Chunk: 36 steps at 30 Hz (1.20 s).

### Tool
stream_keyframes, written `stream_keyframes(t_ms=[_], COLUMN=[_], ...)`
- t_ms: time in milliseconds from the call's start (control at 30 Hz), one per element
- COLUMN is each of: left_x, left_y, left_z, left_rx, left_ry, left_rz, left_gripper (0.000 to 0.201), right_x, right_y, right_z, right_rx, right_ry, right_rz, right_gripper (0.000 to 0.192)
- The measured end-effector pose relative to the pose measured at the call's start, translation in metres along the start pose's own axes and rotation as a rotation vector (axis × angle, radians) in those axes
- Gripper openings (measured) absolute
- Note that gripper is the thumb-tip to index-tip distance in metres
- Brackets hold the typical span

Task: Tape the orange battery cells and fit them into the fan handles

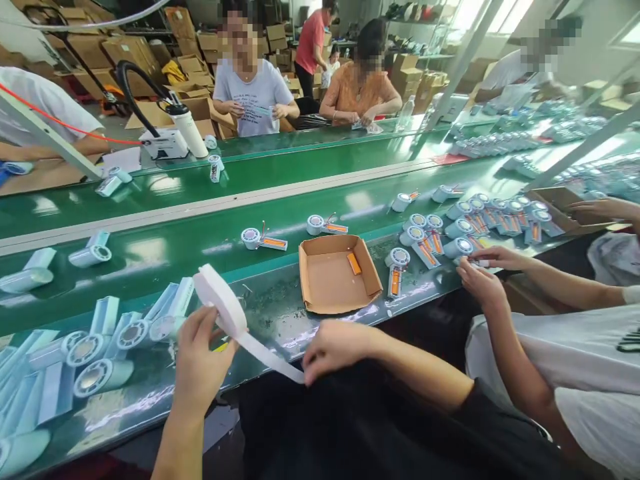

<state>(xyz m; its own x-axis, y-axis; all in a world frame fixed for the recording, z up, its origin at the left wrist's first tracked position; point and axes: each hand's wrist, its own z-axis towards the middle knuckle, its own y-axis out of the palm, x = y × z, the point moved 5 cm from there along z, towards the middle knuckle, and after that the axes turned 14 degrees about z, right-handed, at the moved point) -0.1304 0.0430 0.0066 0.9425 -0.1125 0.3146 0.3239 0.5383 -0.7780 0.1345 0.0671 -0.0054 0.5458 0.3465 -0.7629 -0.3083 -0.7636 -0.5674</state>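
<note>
My left hand (204, 350) grips a roll of white tape (220, 300) at the table's near edge. A strip runs off the roll to my right hand (337, 350), whose fingers pinch its free end. Left of the roll lie several light-blue handheld fan housings (103, 377) with round heads. Beyond my right hand sits a shallow cardboard box (327, 277) with one orange battery-like piece (354, 263) inside. Just right of the box is a fan housing (397, 267) with an orange piece in its handle.
A green conveyor belt (165, 250) runs behind the work ledge, carrying a few fan parts. At right, a co-worker's hands (483, 277) work beside rows of fan housings (510, 213). Across the belt, people sit near a white machine with a black hose (165, 143).
</note>
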Motion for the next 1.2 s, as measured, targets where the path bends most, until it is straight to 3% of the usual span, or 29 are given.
stream_keyframes(t_ms=[100, 133, 233, 467, 600, 733, 867, 933, 1067, 1200], left_x=[0.0, 0.004, 0.02, 0.048, 0.056, 0.057, 0.058, 0.059, 0.064, 0.068], left_y=[0.007, 0.01, 0.022, 0.038, 0.039, 0.041, 0.039, 0.037, 0.035, 0.034], left_z=[-0.012, -0.015, -0.02, -0.028, -0.027, -0.026, -0.026, -0.027, -0.027, -0.025], left_rx=[0.022, 0.014, -0.016, -0.019, -0.057, -0.103, -0.097, -0.097, -0.132, -0.135], left_ry=[-0.003, 0.027, 0.129, 0.314, 0.328, 0.317, 0.322, 0.329, 0.336, 0.362], left_rz=[-0.033, -0.042, -0.034, 0.07, 0.125, 0.151, 0.163, 0.169, 0.187, 0.192], left_gripper=[0.043, 0.043, 0.045, 0.049, 0.05, 0.055, 0.058, 0.056, 0.053, 0.053], right_x=[0.041, 0.052, 0.076, 0.09, 0.086, 0.086, 0.086, 0.083, 0.067, 0.045], right_y=[-0.074, -0.094, -0.121, -0.111, -0.113, -0.106, -0.103, -0.1, -0.074, -0.05], right_z=[-0.017, -0.023, -0.027, -0.019, -0.016, -0.01, -0.013, -0.016, -0.016, -0.011], right_rx=[0.488, 0.594, 0.663, 0.622, 0.619, 0.554, 0.563, 0.638, 0.741, 0.712], right_ry=[0.421, 0.519, 0.623, 0.603, 0.544, 0.518, 0.502, 0.386, 0.007, -0.123], right_rz=[-0.298, -0.368, -0.452, -0.471, -0.434, -0.372, -0.285, -0.087, 0.664, 1.027], right_gripper=[0.037, 0.041, 0.039, 0.034, 0.041, 0.029, 0.033, 0.039, 0.049, 0.059])
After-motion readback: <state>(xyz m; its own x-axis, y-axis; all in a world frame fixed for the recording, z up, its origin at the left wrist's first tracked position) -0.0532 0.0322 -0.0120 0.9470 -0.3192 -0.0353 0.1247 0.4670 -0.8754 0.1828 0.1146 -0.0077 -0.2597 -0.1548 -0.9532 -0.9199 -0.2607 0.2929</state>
